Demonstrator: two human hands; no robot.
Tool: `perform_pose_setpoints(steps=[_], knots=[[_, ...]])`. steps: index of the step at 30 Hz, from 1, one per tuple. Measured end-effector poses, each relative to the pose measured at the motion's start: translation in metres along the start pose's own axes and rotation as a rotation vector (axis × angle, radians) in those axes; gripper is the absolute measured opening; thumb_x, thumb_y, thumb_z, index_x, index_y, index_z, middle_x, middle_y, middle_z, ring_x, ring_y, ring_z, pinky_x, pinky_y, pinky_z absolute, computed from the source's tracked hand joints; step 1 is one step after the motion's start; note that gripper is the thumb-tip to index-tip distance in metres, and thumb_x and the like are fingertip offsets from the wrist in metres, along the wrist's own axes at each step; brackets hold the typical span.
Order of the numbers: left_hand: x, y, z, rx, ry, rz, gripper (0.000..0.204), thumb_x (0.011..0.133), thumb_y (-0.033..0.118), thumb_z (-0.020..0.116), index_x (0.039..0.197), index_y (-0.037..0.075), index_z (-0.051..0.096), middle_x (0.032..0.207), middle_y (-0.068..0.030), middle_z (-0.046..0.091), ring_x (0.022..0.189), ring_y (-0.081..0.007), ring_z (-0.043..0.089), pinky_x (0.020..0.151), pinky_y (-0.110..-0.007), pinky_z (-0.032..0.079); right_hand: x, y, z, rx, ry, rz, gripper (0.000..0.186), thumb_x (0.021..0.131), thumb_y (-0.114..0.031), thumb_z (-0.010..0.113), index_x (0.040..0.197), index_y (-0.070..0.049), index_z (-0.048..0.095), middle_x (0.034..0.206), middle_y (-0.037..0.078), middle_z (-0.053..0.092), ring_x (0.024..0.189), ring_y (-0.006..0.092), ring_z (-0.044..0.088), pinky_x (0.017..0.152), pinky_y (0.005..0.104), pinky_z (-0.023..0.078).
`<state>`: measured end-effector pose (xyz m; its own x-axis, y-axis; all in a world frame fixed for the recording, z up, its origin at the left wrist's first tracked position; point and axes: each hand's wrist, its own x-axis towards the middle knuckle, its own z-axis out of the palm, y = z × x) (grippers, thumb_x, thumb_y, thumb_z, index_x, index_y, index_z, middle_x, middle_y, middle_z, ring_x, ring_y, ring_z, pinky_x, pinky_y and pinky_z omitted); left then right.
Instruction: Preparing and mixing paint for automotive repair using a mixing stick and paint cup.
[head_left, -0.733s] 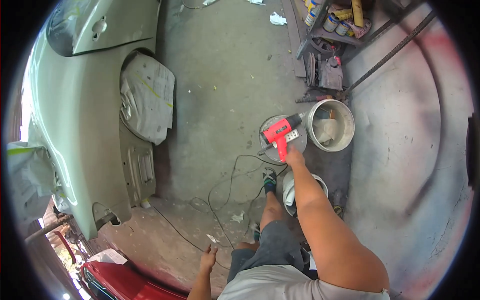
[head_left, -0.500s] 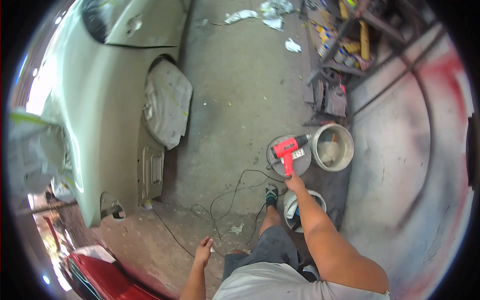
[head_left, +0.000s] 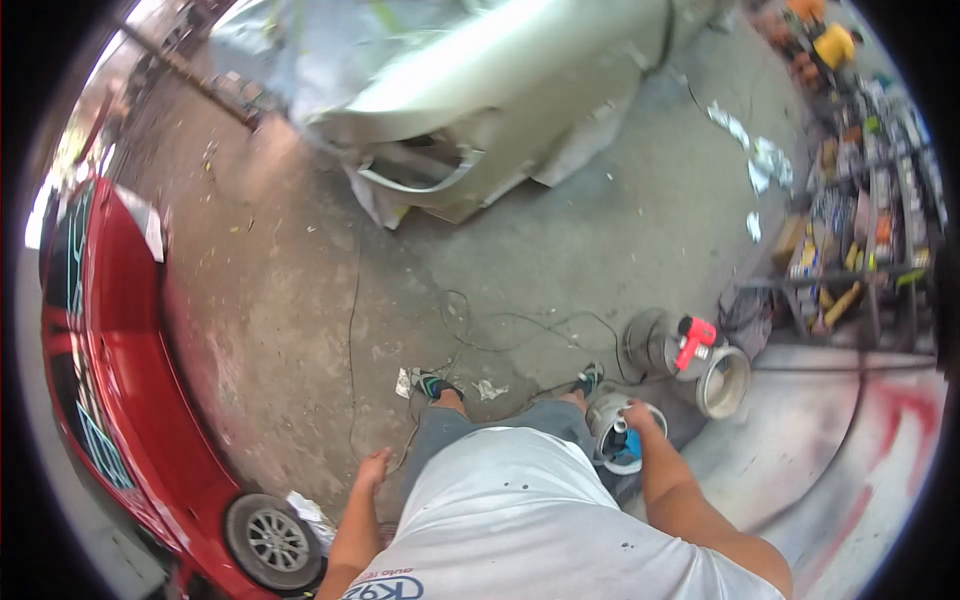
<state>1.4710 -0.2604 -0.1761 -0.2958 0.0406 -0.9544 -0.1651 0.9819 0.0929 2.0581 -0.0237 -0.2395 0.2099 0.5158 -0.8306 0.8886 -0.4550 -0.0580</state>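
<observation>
Over a white bucket (head_left: pixel 604 432) holding grey and blue items, my right hand (head_left: pixel 636 415) has its fingers loosely bent and apart, off the heat gun. The red heat gun (head_left: pixel 695 340) lies on a grey round stand (head_left: pixel 650 340), beside another pale bucket (head_left: pixel 716 398). My left hand (head_left: pixel 375 463) hangs by my shorts with curled fingers; anything inside them is too small to make out. Dark cables (head_left: pixel 470 340) cross the concrete floor around my feet.
A partly masked, pale green car body (head_left: pixel 530 120) stands ahead, with a pole (head_left: pixel 185 80) to its left. A red car (head_left: pixel 130 370) is on my left. Cluttered shelving (head_left: pixel 850 275) lines the right, above a paint-stained white surface (head_left: pixel 800 440). Paper scraps (head_left: pixel 770 165) lie near the shelves.
My right hand has let go of the heat gun and dropped toward the lower bucket. The view has swung left, bringing the green car to the top and more of the red car in.
</observation>
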Motion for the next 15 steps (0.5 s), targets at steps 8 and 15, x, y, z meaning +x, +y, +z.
perform_pose_setpoints(steps=[8,15], knots=[[0.051,-0.077,-0.236,-0.439,0.193,0.006,0.051,0.085,0.049,0.052,0.121,0.012,0.051,0.112,-0.0031,0.058,0.093,-0.0210,0.054,0.067,-0.040,0.042,-0.064,-0.413,0.066,-0.393,-0.090,-0.573,0.047,0.073,-0.024,0.053,0.114,-0.003,0.057,0.114,0.021,0.058,0.107,0.0343,0.055,0.090,0.0406,0.044],[0.082,0.018,-0.300,-0.477,0.047,0.110,0.057,0.086,0.050,0.050,0.129,0.012,0.046,0.125,-0.0083,0.053,0.104,-0.0236,0.054,0.070,-0.038,0.043,-0.132,-0.689,0.102,-0.243,-0.065,-0.957,0.052,0.076,-0.029,0.059,0.123,-0.007,0.050,0.117,0.020,0.056,0.108,0.0340,0.053,0.092,0.0407,0.043]])
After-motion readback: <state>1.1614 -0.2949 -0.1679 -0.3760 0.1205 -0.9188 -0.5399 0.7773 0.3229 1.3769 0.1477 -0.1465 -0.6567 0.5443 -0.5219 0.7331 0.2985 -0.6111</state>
